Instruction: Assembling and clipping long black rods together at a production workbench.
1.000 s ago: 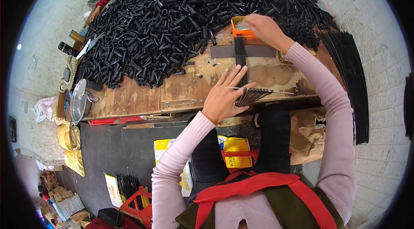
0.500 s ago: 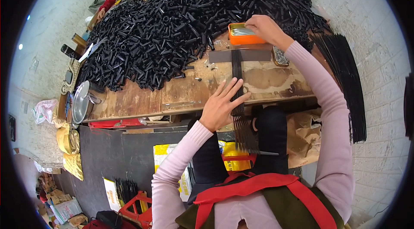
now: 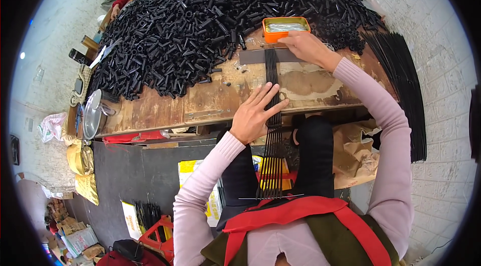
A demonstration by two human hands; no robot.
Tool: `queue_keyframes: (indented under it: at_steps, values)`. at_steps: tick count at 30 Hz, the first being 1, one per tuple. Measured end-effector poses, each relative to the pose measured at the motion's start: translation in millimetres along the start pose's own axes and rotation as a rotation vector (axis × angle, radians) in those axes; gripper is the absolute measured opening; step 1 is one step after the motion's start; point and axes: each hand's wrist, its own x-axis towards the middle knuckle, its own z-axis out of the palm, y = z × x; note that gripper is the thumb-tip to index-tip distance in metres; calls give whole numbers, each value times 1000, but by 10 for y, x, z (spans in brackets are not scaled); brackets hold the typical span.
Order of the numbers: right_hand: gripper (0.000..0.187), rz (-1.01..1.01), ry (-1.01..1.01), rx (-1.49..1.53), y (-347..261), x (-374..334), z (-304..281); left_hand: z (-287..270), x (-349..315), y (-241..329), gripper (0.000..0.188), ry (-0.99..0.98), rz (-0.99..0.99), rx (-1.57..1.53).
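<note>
Since the earlier frame, the right hand [image 3: 306, 48] has shifted from the mouth of the orange box [image 3: 271, 37] to its near right side, and the black rods [image 3: 271, 68] now fan out farther toward the lap.

From my remote view, going left to right, I first pass the heap of short black tubes [image 3: 170, 40] covering the far side of the wooden table [image 3: 200, 103]. Next comes the left hand [image 3: 253, 113], flat with fingers spread, pressing on the rods rather than gripping them. They lie side by side over the dark grey strip [image 3: 252, 57], cross the table's near edge and end above the lap. There a thin pale pin [image 3: 296, 195] spans their tips; whether it is threaded through them, I can't tell. I'd keep that palm pressure even so the row stays flat and evenly spaced.

Silvery pins [image 3: 287, 27] fill the box. The right hand's fingers are bent in at its wall; whether they pinch anything I can't tell. I'd separate one pin cleanly there, without tugging the row sideways. Farther right hang long black rods in a stack [image 3: 401, 90].
</note>
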Motion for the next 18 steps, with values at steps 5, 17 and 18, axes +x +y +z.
queue_keyframes:
  at_steps: [5, 17, 18]
  values:
    - [25, -6, -10, -27, -35, 65, 43, 27, -7, -8, 77, 17, -12, -42]
    - [26, -28, -26, -37, -18, 42, 137, 17, -16, -27, 75, 19, -1, -18]
    - [26, -42, -25, -38, -10, 43, 144, 20, -10, -25, 75, 16, 0, -22]
